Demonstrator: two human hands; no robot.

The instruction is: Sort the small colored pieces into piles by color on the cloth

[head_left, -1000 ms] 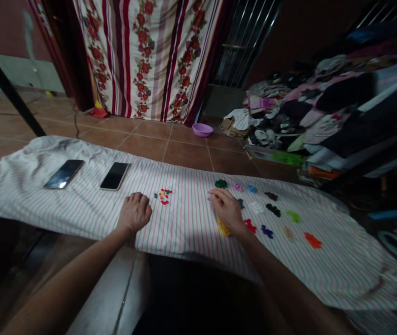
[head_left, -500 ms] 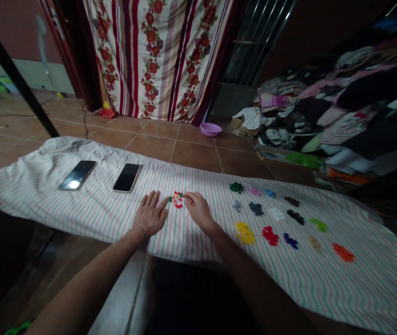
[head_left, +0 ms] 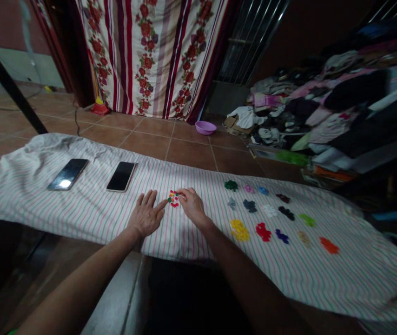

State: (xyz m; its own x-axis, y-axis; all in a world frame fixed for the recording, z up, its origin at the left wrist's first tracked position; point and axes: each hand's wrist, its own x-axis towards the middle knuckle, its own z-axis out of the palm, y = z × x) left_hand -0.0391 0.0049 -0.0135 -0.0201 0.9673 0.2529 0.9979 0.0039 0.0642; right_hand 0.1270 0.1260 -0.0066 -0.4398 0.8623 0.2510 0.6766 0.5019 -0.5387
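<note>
Small red, orange, yellow and green pieces form a little ring on the striped cloth. My left hand lies palm down to the left of it, fingers spread, the index fingertip on a dark green piece at the ring's left side. Over the right side is my right hand, thumb and fingers pinched at another small green piece. What kind of pieces these are is too small to tell.
Piles sorted by colour lie to the right, among them yellow, red, orange and dark green. Two phones, one farther left and one nearer, rest on the cloth. A purple basin stands on the floor beyond.
The view has shifted slightly, so everything sits a little farther left. Both hands stay at the ring, the right one still pinching at its right side.
</note>
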